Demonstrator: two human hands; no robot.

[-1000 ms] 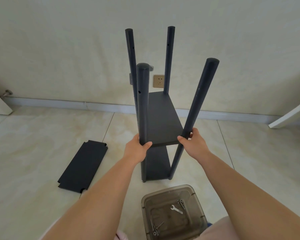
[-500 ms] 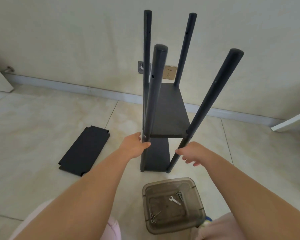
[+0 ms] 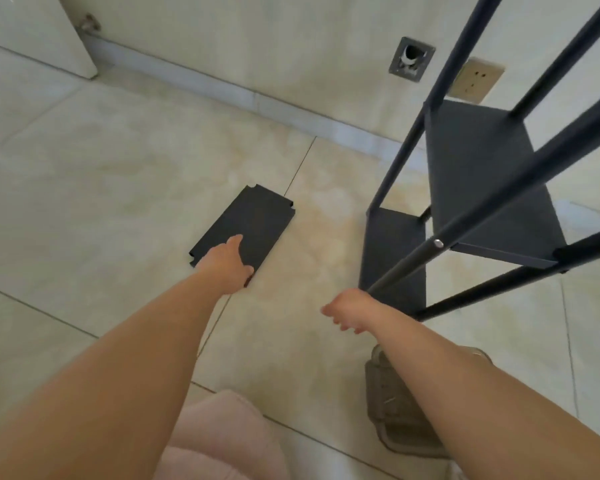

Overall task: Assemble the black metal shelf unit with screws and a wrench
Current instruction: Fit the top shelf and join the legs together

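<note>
The black shelf unit (image 3: 482, 174) stands upright on the floor at the right, with two shelves fixed between its poles and a silver screw (image 3: 438, 243) in the near pole. A loose black shelf panel (image 3: 253, 220) lies flat on the tiles to its left. My left hand (image 3: 226, 265) reaches down onto the panel's near end, fingers stretched over it and thumb at its right edge. My right hand (image 3: 347, 313) hangs free beside the foot of the near pole, fingers loosely curled and holding nothing.
A brownish translucent bin (image 3: 388, 403) sits on the floor under my right forearm, mostly hidden. A wall socket (image 3: 477, 79) and a grey wall opening (image 3: 411, 58) are behind the unit. A white door (image 3: 32, 29) stands at the upper left.
Both hands have let go of the shelf unit. My left hand has moved left and down to the loose panel, and my view has turned down and left.
</note>
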